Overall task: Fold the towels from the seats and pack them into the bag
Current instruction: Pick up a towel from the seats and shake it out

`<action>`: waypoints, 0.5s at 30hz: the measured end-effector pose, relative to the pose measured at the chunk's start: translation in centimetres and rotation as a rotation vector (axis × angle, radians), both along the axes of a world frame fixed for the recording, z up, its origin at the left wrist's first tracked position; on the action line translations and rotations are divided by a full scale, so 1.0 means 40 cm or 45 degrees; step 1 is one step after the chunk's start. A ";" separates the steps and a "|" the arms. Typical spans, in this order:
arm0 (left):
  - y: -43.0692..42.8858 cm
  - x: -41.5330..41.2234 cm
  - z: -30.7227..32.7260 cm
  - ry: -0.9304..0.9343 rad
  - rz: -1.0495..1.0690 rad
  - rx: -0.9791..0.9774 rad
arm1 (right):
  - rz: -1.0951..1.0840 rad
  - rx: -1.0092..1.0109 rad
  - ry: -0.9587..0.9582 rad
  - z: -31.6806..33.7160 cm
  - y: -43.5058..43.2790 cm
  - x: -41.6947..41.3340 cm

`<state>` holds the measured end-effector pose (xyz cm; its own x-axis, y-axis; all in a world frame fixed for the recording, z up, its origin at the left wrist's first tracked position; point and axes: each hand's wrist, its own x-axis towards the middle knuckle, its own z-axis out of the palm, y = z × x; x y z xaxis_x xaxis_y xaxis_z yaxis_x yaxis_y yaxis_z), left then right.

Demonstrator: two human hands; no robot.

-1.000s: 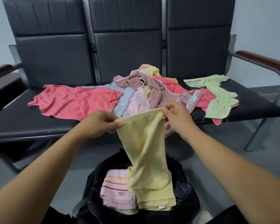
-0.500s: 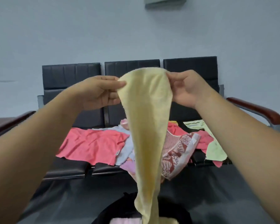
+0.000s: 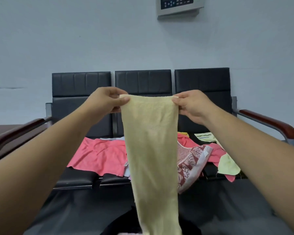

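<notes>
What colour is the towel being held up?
The towel is plain pale yellow, clearest in the head view.

Matt terry-cloth towel point(image 3: 151, 150); smooth leatherette seats point(image 3: 202, 80).

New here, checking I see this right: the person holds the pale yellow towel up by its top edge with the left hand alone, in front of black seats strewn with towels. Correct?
Not the left hand alone: the head view shows the left hand and the right hand each pinching a top corner of the pale yellow towel. The rest stands: black seats strewn with towels.
</notes>
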<state>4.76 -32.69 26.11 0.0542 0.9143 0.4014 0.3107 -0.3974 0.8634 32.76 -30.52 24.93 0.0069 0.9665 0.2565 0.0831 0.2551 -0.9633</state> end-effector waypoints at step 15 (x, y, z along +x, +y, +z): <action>-0.008 0.093 -0.102 -0.144 -0.275 -0.160 | 0.872 -0.206 -0.166 -0.072 -0.027 -0.056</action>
